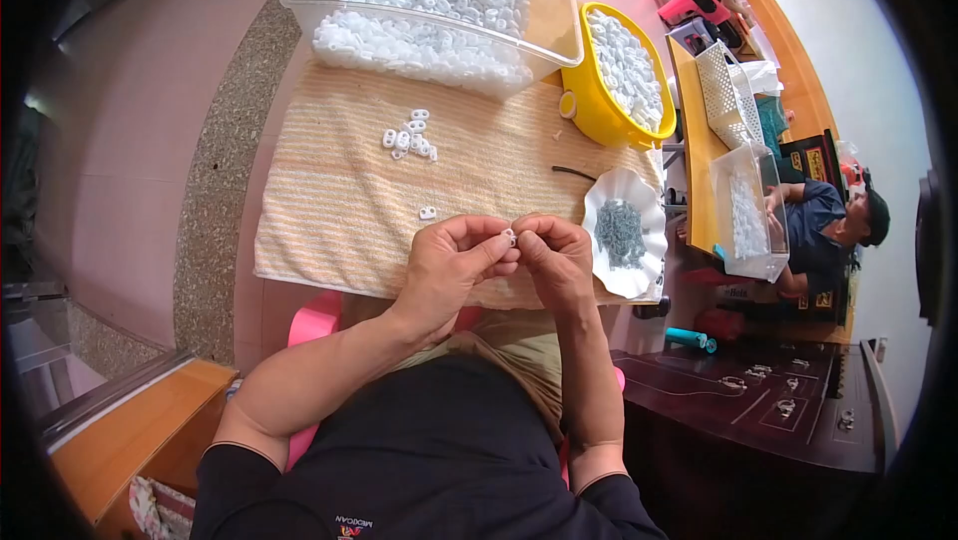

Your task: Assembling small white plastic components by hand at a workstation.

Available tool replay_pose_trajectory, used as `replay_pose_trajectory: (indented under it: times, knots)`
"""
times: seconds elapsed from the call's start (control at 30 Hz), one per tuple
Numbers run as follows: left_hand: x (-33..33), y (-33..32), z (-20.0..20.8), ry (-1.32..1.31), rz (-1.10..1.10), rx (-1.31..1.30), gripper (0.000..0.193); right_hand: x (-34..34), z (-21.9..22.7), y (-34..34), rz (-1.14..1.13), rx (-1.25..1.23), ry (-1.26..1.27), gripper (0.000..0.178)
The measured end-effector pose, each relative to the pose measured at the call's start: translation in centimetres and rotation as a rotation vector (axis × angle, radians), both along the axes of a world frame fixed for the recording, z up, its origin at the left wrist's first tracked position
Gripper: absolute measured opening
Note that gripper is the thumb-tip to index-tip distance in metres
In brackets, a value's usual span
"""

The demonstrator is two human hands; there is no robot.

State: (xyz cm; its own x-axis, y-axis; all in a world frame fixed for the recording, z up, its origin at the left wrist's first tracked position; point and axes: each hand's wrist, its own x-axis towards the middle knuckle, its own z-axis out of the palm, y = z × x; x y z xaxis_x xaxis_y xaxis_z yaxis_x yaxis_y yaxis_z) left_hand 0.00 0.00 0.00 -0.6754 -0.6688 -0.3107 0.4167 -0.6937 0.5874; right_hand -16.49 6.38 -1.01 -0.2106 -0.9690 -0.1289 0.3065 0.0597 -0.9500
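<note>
Just above the near edge of a striped tan towel [339, 181], my two hands meet fingertip to fingertip. My left hand [444, 259] pinches a small white plastic piece [510, 237]. From the other side my right hand [555, 259] closes its thumb and finger at the same piece; anything tiny between those fingertips is too small to make out. A single white two-holed piece [428, 213] lies by my left hand. Farther off on the towel is a small pile of similar pieces [409, 140]. Right of my hands, a white wavy-rimmed dish [650, 203] holds many tiny grey parts [620, 233].
A clear plastic bin [429, 11] heaped with white pieces stands at the far side. Beside it is a yellow tub [602, 106], also full. A thin dark strip [575, 171] lies by the dish. At a table on the right, a person [823, 221] handles another clear bin [738, 259].
</note>
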Motion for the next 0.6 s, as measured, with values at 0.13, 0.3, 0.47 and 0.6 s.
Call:
replay_pose_trajectory:
  times: [0.13,0.3,0.47,0.6]
  knots:
    - [0.03,0.14,0.05,-0.010,-0.005,0.003,0.014,0.33,0.13,0.12,-0.012,-0.008,-0.053,0.013]
    - [-0.05,0.19,0.19,-0.004,-0.009,0.010,0.014,0.32,0.07,0.20,-0.024,-0.001,-0.084,0.011]
    - [-0.02,0.17,0.23,-0.004,-0.014,-0.004,0.014,0.34,-0.08,0.22,-0.008,-0.014,-0.132,0.010]
    - [0.01,0.17,0.23,-0.004,-0.018,-0.011,0.014,0.40,-0.02,0.23,-0.020,-0.019,-0.111,0.011]
